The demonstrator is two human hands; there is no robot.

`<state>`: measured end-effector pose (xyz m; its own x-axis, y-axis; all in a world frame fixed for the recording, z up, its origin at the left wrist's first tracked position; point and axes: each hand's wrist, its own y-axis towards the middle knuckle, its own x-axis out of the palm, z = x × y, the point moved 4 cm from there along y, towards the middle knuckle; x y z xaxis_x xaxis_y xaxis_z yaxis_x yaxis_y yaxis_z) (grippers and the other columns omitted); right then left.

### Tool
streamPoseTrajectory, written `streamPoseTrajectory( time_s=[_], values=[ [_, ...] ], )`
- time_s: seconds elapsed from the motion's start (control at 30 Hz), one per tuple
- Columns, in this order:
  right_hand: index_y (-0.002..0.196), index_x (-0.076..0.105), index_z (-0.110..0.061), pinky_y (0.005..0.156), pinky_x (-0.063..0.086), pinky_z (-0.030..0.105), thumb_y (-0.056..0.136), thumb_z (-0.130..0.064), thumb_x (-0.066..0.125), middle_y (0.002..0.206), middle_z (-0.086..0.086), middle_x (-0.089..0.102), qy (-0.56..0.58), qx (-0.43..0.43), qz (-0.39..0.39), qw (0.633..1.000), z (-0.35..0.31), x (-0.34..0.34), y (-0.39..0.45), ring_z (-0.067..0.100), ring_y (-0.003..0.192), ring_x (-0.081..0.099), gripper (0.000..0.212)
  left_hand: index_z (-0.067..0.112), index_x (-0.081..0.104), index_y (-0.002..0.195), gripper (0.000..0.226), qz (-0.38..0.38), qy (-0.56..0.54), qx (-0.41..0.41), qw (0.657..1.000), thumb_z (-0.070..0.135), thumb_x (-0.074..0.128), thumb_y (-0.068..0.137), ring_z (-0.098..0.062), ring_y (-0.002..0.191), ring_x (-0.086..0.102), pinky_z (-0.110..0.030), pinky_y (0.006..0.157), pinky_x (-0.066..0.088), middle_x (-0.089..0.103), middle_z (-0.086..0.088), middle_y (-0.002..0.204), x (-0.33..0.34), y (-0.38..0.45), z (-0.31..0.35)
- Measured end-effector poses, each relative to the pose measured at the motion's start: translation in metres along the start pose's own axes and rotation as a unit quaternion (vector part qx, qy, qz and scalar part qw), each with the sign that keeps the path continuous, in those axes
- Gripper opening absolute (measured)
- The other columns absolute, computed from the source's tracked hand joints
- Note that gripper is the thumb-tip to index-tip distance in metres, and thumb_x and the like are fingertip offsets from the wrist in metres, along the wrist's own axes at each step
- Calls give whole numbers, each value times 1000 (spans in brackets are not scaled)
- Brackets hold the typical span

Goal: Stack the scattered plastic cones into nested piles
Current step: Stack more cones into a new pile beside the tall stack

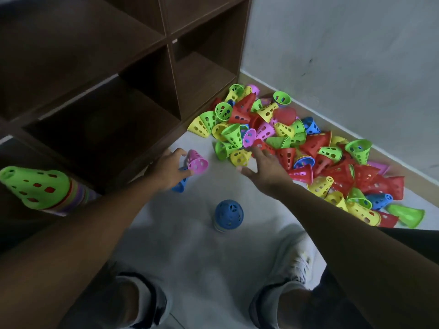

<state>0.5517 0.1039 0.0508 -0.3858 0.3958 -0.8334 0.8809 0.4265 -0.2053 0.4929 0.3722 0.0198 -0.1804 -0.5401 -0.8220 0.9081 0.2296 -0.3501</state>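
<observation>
A heap of scattered perforated cones (297, 143) in red, yellow, green, pink and blue lies on the floor along the wall. My left hand (166, 169) holds a pink cone (197, 162) between thumb and fingers, with a blue cone (180, 184) under the palm. My right hand (263, 167) reaches with straight fingers into the near edge of the heap, fingertips by a red cone (261, 146) and a yellow cone (240, 157). A nested pile topped by a blue cone (229, 214) stands upright on the floor between my arms.
A dark wooden cubby shelf (147, 67) stands at the left. A long nested stack topped by a green cone (35, 186) lies in its lower left compartment. A grey wall (344, 67) bounds the right. My two feet (285, 269) stand on the pale floor below.
</observation>
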Motion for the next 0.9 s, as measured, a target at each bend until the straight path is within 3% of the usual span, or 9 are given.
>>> streamPoseTrajectory(
  time_s=[0.1,0.23,0.43,0.6,0.8,0.9],
  values=[
    [154,25,-31,109,35,55,94,-55,58,153,12,35,-36,7,7,999,11,2,31,34,143,26,73,29,41,139,67,-5,4,-20,1000,55,70,84,-32,115,54,-50,86,57,48,-12,138,19,23,-13],
    [157,13,-40,111,32,59,91,-61,58,158,11,28,-51,11,-6,999,27,10,70,36,146,21,83,22,34,147,78,4,1,-66,998,66,58,87,-37,120,53,-50,91,53,47,-17,141,40,45,-23],
    [155,18,-34,110,37,55,88,-55,68,146,20,43,11,40,-21,999,37,17,118,40,136,36,86,13,40,142,86,39,-12,-141,989,77,48,85,-36,121,52,-38,84,40,48,-17,139,61,64,-18],
    [150,27,-26,99,50,49,82,-52,76,142,17,51,67,80,-32,994,35,27,148,38,126,52,88,13,47,136,89,28,3,-172,985,84,45,82,-37,118,54,-41,87,43,50,-18,136,72,75,-18],
    [155,28,-19,90,50,35,82,-55,74,153,12,43,143,155,-76,975,32,41,170,32,132,50,94,21,54,126,82,32,-28,-195,980,87,44,79,-35,110,56,-38,83,42,52,-14,129,77,82,-22],
    [155,29,-17,98,49,39,80,-58,74,155,12,42,135,158,-81,975,31,46,175,33,136,47,96,22,56,126,76,32,-28,-182,982,83,47,81,-35,109,58,-37,81,40,55,-13,125,78,86,-20]
  ],
)
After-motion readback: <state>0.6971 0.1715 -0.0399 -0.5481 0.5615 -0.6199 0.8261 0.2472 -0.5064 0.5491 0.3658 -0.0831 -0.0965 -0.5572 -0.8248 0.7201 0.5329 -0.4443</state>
